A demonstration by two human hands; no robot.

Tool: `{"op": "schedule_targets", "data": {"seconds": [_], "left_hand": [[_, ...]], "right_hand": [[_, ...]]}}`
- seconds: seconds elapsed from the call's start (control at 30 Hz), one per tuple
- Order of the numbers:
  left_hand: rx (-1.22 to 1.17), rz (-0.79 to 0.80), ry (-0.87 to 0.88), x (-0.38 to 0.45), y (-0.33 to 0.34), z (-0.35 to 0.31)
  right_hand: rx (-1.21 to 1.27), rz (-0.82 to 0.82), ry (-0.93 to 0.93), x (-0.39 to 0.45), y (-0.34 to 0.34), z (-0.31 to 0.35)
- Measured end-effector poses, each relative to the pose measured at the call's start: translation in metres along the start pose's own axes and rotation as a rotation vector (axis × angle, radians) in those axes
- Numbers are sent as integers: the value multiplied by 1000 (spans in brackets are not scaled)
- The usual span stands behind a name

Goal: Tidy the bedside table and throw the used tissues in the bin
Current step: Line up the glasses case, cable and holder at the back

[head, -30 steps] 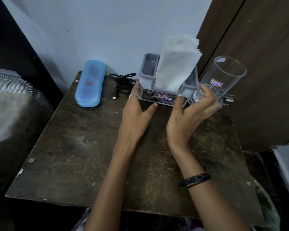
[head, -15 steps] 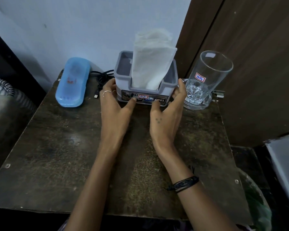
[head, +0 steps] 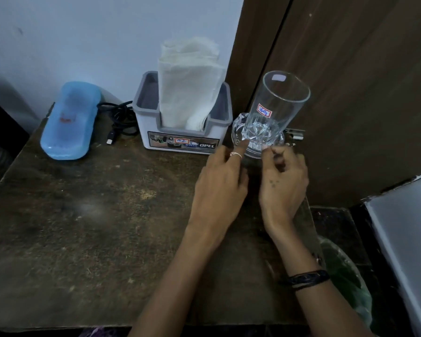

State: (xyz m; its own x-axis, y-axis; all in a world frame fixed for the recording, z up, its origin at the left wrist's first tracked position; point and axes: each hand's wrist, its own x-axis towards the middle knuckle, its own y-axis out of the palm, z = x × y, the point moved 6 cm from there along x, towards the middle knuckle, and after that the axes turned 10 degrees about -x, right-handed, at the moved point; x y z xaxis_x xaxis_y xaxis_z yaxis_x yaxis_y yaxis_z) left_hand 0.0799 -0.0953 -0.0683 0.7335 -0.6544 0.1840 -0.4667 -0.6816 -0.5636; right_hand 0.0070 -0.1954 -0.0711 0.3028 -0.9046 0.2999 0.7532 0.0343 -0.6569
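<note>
The clear drinking glass (head: 275, 110) is parked upright on a glass coaster (head: 255, 144), right beside the tissue holder (head: 180, 117). The coaster's front edge is touched by left hand (head: 219, 188) and right hand (head: 282, 186), fingers loosely curled, nothing clamped. Left of the holder: black cable (head: 118, 119), blue case (head: 69, 120).

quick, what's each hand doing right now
Left hand: open, holding nothing, one fingertip touching the glass coaster under the glass.
Right hand: fingers curled at the coaster's front edge; grip cannot be told.
</note>
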Motion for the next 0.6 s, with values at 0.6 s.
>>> {"op": "schedule_targets", "data": {"seconds": [0.6], "left_hand": [[265, -45, -42, 7, 21, 0]], "right_hand": [[-288, 216, -262, -3, -1, -10]]}}
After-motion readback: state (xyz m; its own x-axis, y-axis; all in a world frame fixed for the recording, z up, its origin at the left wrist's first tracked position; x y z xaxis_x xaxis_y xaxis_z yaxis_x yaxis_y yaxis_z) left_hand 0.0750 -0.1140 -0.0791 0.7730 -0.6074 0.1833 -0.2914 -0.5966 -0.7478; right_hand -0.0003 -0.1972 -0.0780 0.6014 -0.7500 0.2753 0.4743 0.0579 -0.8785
